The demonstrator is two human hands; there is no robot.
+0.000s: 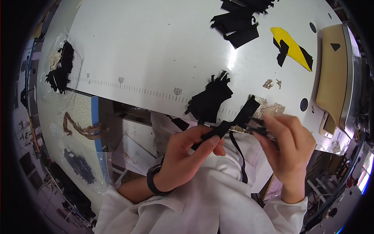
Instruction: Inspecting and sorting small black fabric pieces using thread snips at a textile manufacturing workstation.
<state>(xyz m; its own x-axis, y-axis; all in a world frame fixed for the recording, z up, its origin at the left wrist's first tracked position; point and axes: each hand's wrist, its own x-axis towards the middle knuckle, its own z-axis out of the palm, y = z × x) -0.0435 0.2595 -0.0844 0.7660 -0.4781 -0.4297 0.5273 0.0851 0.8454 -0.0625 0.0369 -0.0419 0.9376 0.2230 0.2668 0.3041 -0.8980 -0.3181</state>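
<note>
The desk (163, 50) is the biggest thing before me, a white, smooth, glossy sheet with a printed ruler along its near edge and some chipped patches in the coating. Everything else I place from it. At its far edge lies a stack (237, 21) of flat black strips, matte and cut square; these look finished or waiting, I cannot tell which. Toward its right end sits a yellow patch (290, 45) with black pieces on it, and past that a tan, curved pad (333, 70). On its near edge rests a frayed black heap (210, 101), soft and ragged at the ends. At its left end a clear bag (60, 68) holds black and cream scraps.

Just off the near edge, over my white coat, I hold one black strap (235, 121), a narrow woven band. My left hand (187, 156) has its fingers closed on the strap's lower end; my right hand (288, 148) pinches the upper end between thumb and fingertips. I judge this piece mid-handling, not yet set down.
</note>
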